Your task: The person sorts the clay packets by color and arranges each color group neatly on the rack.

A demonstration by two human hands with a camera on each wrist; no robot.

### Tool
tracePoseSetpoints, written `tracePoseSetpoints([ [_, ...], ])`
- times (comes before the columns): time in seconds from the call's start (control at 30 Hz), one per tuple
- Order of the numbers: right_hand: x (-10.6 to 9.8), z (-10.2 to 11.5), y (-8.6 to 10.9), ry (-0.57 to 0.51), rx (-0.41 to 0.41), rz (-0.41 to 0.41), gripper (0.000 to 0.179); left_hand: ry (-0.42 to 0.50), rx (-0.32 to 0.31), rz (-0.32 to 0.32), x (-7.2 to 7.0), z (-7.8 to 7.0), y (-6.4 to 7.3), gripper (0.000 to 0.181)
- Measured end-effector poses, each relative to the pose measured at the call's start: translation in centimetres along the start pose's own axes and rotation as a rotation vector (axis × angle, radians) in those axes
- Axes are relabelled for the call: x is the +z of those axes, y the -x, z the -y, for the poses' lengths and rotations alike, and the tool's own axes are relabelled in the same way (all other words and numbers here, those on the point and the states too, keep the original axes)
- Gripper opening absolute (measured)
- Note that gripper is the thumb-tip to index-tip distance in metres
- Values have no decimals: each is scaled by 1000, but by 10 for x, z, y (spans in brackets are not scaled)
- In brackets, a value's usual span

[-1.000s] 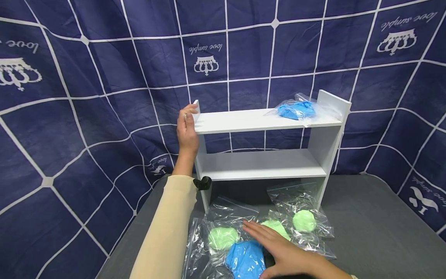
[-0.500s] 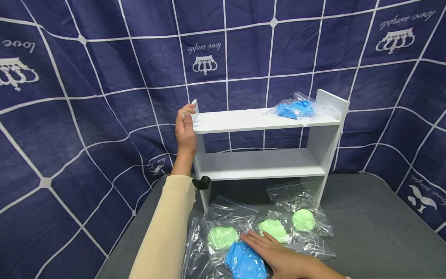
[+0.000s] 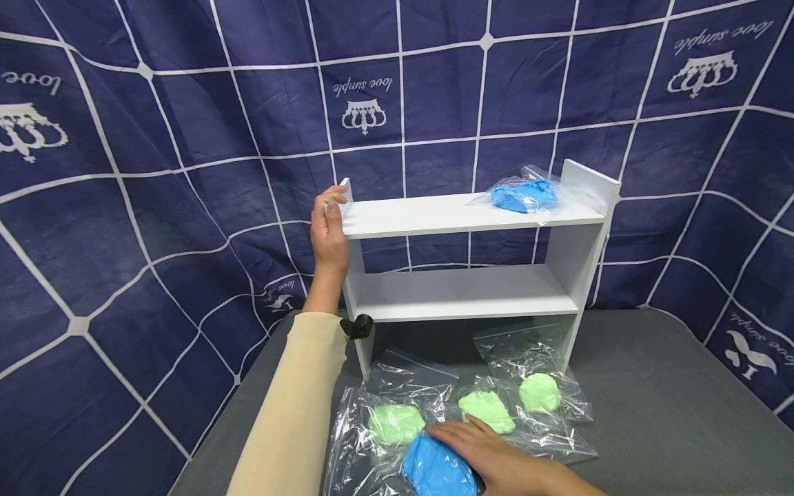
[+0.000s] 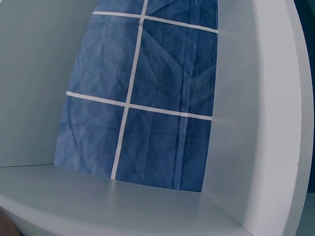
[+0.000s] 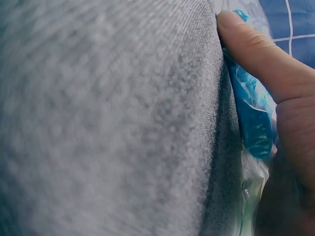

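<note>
My left hand point(image 3: 329, 231) grips the top of the left side panel of a white two-tier shelf point(image 3: 468, 291). The left wrist view looks into the shelf's white boards point(image 4: 236, 108), with the hand almost wholly out of frame. At the bottom of the head view, my right hand point(image 3: 496, 458) holds a clear plastic bag of blue clay point(image 3: 436, 468), its fingers bent over the far side. The thumb point(image 5: 261, 54) presses against the blue bag's near side in the right wrist view; the fingertips are mostly hidden there.
Several clear zip bags with flattened green lumps point(image 3: 397, 424) lie on the grey cloth point(image 3: 670, 399) before the shelf. Another bag of blue clay point(image 3: 524, 196) sits on the top board, at its right end. A navy gridded curtain point(image 3: 434, 83) hangs behind.
My right hand has lowered from above the blue clay bag and its fingers have closed around it, uncovering the middle green lump. My left hand stays on the shelf.
</note>
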State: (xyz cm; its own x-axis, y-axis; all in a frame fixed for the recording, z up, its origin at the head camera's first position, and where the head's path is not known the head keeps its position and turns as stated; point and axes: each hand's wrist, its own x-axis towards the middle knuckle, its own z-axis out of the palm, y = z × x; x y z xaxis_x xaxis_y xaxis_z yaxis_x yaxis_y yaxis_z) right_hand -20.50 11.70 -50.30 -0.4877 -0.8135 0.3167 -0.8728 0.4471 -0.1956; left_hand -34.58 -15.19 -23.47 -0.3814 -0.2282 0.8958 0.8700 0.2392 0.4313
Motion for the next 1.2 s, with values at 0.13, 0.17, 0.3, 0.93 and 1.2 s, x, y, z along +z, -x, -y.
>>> tracePoseSetpoints([
  [0.13,0,-1,-1,-11,-58,-24,96,6,-11,-2,-1,0,1,24],
  [0.17,-1,-1,-2,-17,-69,-23,94,6,-13,-4,-1,1,1,24],
  [0.3,-3,-1,-1,-50,-70,-3,90,1,-19,-4,0,0,1,23],
  [0.93,-17,6,-2,45,-80,-101,87,-24,-23,-15,-2,22,2,22],
  [1.2,-43,12,-2,13,2,-53,87,-16,-4,-8,0,1,1,24],
])
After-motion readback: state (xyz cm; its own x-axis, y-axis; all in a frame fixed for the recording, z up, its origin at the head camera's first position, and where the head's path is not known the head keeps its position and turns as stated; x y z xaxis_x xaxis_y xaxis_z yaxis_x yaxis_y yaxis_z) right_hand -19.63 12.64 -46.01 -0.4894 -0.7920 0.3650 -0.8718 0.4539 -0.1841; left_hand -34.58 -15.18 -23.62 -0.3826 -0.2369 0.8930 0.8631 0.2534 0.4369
